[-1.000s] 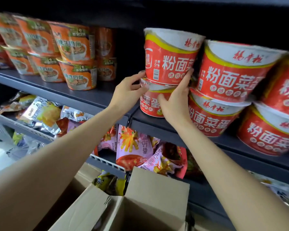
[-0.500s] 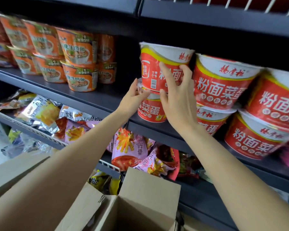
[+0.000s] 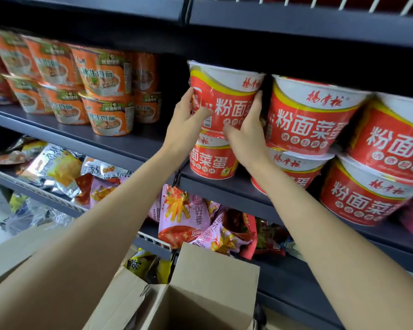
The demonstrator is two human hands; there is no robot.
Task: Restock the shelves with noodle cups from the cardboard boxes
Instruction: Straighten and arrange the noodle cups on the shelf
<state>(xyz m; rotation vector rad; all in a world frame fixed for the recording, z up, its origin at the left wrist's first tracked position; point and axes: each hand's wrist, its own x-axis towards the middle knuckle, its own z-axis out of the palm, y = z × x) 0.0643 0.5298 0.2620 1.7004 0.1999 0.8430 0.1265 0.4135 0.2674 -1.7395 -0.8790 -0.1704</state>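
Head view, listed large to small: shelf (image 3: pixel 138 148); cardboard box (image 3: pixel 215 277) below; top red noodle cup (image 3: pixel 227 96), stacked on another at the row's left end. I judge it light, thin-walled, film-slick: hold both flanks. My left hand (image 3: pixel 186 120) and right hand (image 3: pixel 246 132) cup its sides, fingers curled.

cup (image 3: pixel 227 101) on cup (image 3: pixel 211 160), box (image 3: pixel 200 294) seemingly below
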